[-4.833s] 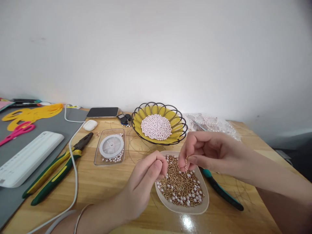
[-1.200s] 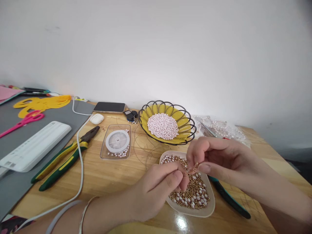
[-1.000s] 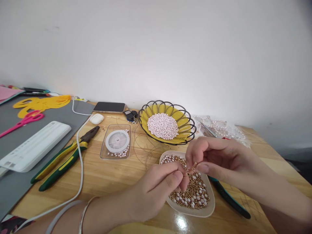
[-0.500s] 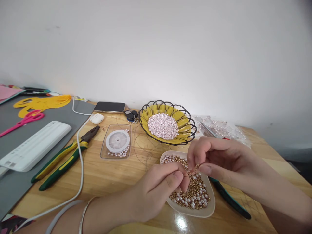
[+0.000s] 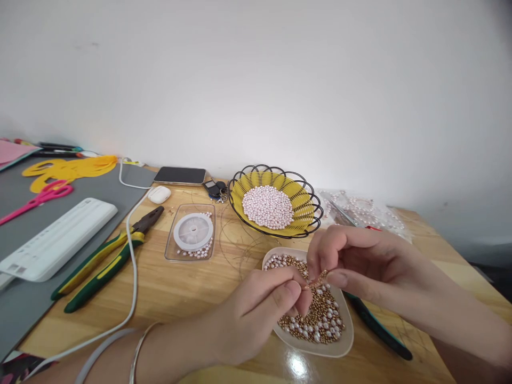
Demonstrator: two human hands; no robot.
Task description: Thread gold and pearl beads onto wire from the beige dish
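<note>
My left hand [image 5: 266, 306] is closed in a pinch, thumb against forefinger, over a cream dish [image 5: 347, 333] of mixed pearl and gold beads. Facing it from the right, my right hand [image 5: 362, 261] also pinches with thumb and fingers. Between the two sets of fingertips runs a short strand of small gold beads [image 5: 320, 279], held at both ends and partly hidden by the fingers. Green-handled pliers [image 5: 378, 325] lie beside the dish, their head covered by my right hand.
Behind the dish stands a yellow basket [image 5: 298, 205] of pearl beads. A clear box [image 5: 170, 248] holds a wire spool [image 5: 193, 231]. Further left are yellow-green pliers [image 5: 106, 261], a white cable [image 5: 134, 277], a phone [image 5: 180, 175], a power strip [image 5: 60, 240] and pink scissors [image 5: 44, 197].
Both hands stay nearly in place over the dish. The gold bead strand between the fingertips has shifted very slightly.
</note>
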